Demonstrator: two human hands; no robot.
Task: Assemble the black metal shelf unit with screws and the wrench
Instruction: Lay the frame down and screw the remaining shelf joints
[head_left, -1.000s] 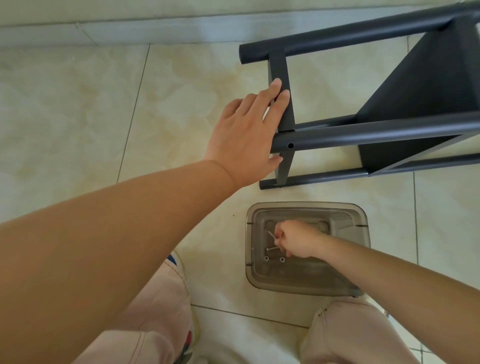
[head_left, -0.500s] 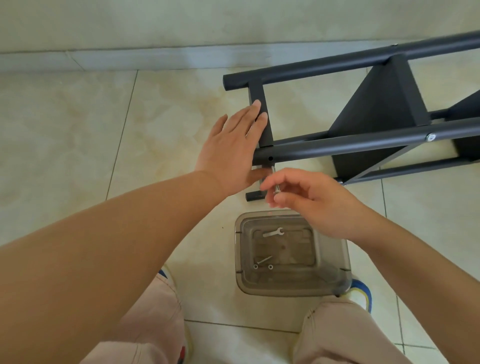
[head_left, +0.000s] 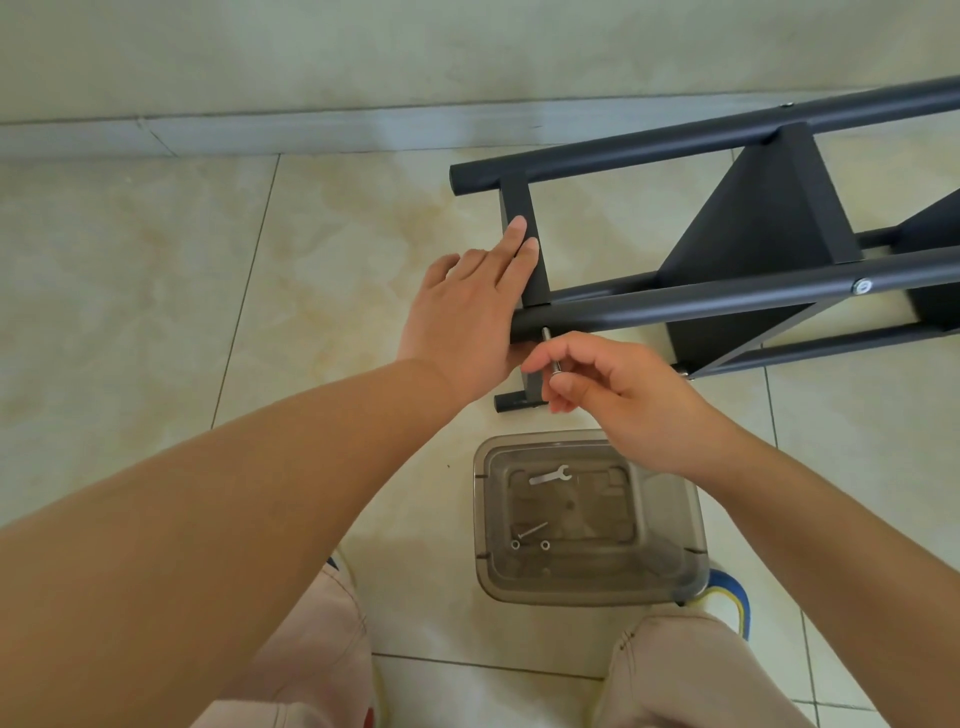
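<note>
Tiled floor (head_left: 156, 260), shelf unit (head_left: 727, 306) near wall, right hand (head_left: 618, 395) pinching screw (head_left: 550, 351)

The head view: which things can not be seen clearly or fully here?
- Shelf unit, head view: its right part is cut off by the frame edge.
- Screw: the tip is inside the tube hole, so its depth is hidden; the right hand fingers cover its head.
- Left hand: the thumb is hidden behind the tube.
- Two small rings in the tray: too small to identify.

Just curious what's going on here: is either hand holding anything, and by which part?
The right hand pinches a screw near its head, tip at the tube's hole. The left hand only rests flat on the frame.
</note>
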